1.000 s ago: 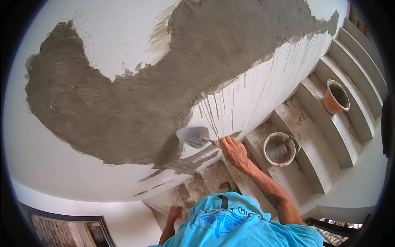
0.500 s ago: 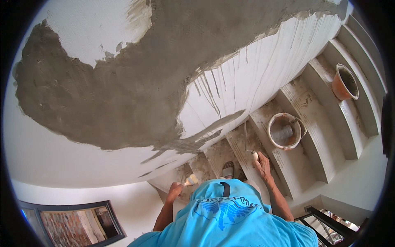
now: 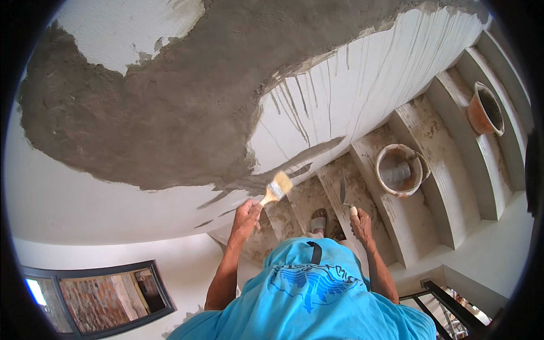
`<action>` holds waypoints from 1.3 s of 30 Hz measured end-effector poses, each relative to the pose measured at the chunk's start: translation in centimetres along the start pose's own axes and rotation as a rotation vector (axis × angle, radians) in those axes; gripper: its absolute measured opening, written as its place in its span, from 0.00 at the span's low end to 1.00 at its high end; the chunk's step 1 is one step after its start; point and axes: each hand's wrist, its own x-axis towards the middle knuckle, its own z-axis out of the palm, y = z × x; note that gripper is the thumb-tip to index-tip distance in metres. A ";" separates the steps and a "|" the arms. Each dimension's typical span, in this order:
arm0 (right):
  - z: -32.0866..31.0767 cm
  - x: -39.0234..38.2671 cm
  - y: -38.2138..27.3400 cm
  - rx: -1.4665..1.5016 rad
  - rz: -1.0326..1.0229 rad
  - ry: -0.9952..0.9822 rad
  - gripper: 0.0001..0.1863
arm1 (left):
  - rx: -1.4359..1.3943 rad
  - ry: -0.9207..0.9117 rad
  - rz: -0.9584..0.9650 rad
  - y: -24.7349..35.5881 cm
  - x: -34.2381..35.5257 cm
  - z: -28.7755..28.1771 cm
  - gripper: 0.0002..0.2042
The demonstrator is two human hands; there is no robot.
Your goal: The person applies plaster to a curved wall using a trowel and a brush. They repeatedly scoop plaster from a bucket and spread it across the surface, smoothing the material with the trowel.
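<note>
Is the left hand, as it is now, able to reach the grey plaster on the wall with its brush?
Probably yes: the left hand holds the brush up, bristles close under the lower edge of the grey plaster, with nothing between them.

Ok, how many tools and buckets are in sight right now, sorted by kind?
Wooden-handled flat paintbrush, in the left hand: 1
Steel-bladed plastering trowel, in the right hand: 1
Mortar-crusted round bucket on a stair step: 1
Orange round bucket on a higher step: 1
Total: 4

A house stairwell under renovation: wet grey plaster (image 3: 170, 107) on the wall, mortar-spattered steps (image 3: 419, 141), buckets (image 3: 399, 170).
</note>
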 end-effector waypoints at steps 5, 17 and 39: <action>-1.0 -1.4 -1.2 0.030 0.082 0.010 0.16 | 0.154 0.250 0.412 10.7 -1.4 0.3 0.17; -1.0 -2.8 4.6 0.010 0.127 0.028 0.12 | 0.575 0.583 0.751 20.2 1.6 0.0 0.06; 0.6 0.9 -19.1 -0.113 -0.683 0.132 0.16 | 0.783 0.267 0.219 -2.4 -1.2 -0.8 0.10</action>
